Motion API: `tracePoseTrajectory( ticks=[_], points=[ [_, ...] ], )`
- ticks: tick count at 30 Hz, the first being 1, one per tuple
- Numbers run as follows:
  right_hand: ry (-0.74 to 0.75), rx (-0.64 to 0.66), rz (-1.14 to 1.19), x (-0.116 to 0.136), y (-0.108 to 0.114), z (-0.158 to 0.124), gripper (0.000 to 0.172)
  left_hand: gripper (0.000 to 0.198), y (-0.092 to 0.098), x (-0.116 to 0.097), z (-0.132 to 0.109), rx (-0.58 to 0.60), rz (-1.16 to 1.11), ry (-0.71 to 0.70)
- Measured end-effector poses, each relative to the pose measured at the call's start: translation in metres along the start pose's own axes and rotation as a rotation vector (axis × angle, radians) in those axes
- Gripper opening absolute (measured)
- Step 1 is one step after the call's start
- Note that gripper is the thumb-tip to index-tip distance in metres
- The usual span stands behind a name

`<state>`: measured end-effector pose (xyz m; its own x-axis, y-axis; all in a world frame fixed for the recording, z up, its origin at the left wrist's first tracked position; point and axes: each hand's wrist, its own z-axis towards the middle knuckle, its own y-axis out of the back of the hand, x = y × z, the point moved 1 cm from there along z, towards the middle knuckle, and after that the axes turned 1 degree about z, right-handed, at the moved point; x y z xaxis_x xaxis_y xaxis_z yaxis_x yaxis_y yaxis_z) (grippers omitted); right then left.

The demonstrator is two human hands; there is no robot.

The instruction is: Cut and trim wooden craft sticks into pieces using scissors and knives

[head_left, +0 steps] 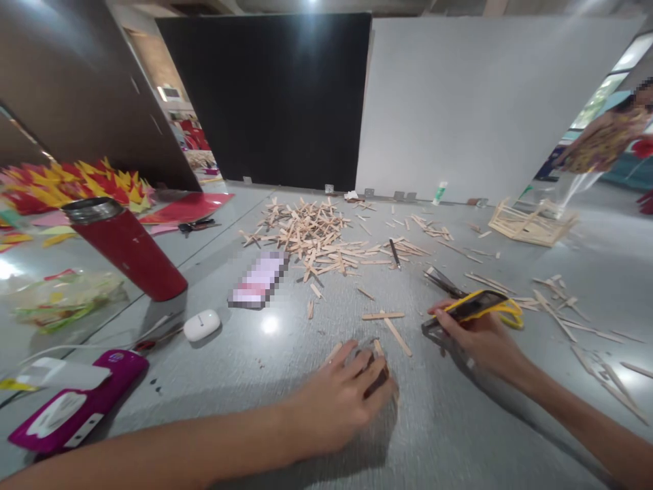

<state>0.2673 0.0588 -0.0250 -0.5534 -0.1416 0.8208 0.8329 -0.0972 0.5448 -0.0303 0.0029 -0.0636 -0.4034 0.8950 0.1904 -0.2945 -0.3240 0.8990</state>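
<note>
My left hand (347, 391) rests low on the grey table (459, 435), its fingers pressed down on a short wooden craft stick (378, 348). My right hand (482, 340) is closed around yellow-handled cutting pliers (472, 307), whose dark jaws point left toward the sticks. Two loose sticks (390, 325) lie just beyond my fingers. A big heap of wooden sticks (311, 235) lies farther back at the table's middle.
A red flask (127, 248) stands at left, with a white earbud case (201, 324), a phone (258, 280) and a magenta wipes pack (71, 408). Coloured paper flames (76, 184) sit far left. A stick frame (530, 221) and another person (607, 139) are at the far right.
</note>
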Motion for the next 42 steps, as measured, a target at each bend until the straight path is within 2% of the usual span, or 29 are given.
tracePoseTrajectory(
  ticks=[4, 6, 9, 12, 14, 17, 21, 24, 30, 35, 42],
  points=[
    [-0.108, 0.081, 0.050, 0.009, -0.002, -0.008, 0.067, 0.038, -0.001, -0.001, -0.001, 0.012, -0.004, 0.004],
    [-0.097, 0.112, 0.037, 0.020, -0.002, -0.012, 0.060, 0.038, -0.001, 0.000, 0.000, 0.014, 0.001, 0.016],
    [0.013, 0.133, -0.014, 0.034, -0.007, -0.024, 0.042, 0.039, 0.001, 0.001, 0.002, 0.029, 0.007, 0.028],
    [0.097, 0.074, -0.043, 0.033, -0.024, -0.043, 0.035, 0.040, 0.001, 0.002, 0.003, 0.052, -0.029, 0.063],
    [0.097, 0.037, -0.016, 0.028, -0.037, -0.055, 0.033, 0.046, -0.001, 0.002, 0.002, 0.076, -0.064, 0.079],
    [0.004, 0.061, 0.113, 0.022, -0.050, -0.064, 0.034, 0.051, -0.003, 0.002, 0.000, 0.093, -0.099, 0.086],
    [-0.118, 0.161, 0.259, 0.021, -0.053, -0.060, 0.046, 0.047, -0.002, 0.002, 0.000, 0.085, -0.177, 0.119],
    [-0.146, 0.215, 0.314, 0.019, -0.053, -0.057, 0.052, 0.048, 0.001, 0.004, 0.002, 0.108, -0.245, 0.128],
    [-0.072, 0.282, 0.222, 0.012, -0.052, -0.058, 0.042, 0.052, 0.006, 0.009, 0.003, 0.147, -0.307, 0.071],
    [-0.012, 0.319, 0.108, 0.014, -0.051, -0.057, 0.040, 0.057, 0.005, 0.011, 0.002, 0.160, -0.307, 0.043],
    [0.007, 0.342, 0.093, 0.014, -0.053, -0.053, 0.041, 0.065, 0.001, 0.012, 0.000, 0.169, -0.334, 0.049]
  ],
)
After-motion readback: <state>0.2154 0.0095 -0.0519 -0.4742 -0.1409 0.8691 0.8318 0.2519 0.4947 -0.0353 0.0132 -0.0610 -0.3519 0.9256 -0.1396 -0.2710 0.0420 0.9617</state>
